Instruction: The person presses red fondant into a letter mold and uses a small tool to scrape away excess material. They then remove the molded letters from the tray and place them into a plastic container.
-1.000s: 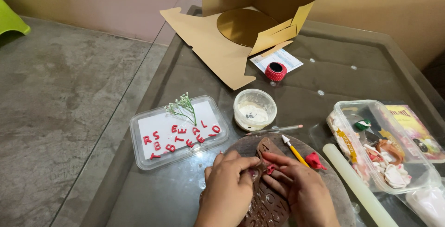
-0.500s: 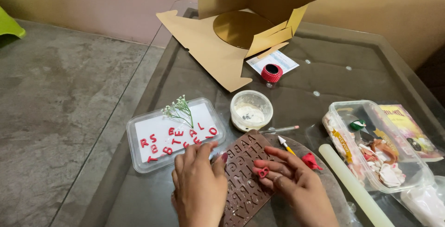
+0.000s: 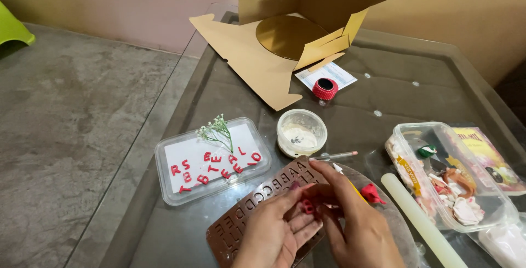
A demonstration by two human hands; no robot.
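Landmark: brown letter mould [image 3: 263,213], flat on glass table [image 3: 230,93].
Clear tray [image 3: 212,160]: just left of mould; holds red cut-out letters [image 3: 211,166] and green sprig [image 3: 218,131].
Left hand [image 3: 274,232]: palm up over mould, fingers loosely spread, cradling small red clay piece [image 3: 308,206].
Round tub [image 3: 301,132]: just behind mould, white residue inside.
Right hand [image 3: 350,224]: over mould's right end, fingertips [image 3: 315,194] pinched together on red clay piece.
Red clay lump [image 3: 371,192]: right of mould, near right hand.
White rolling pin [image 3: 422,221]: further right, lying diagonal.
Clear box [image 3: 449,183]: far right of mould, full of mixed scraps.
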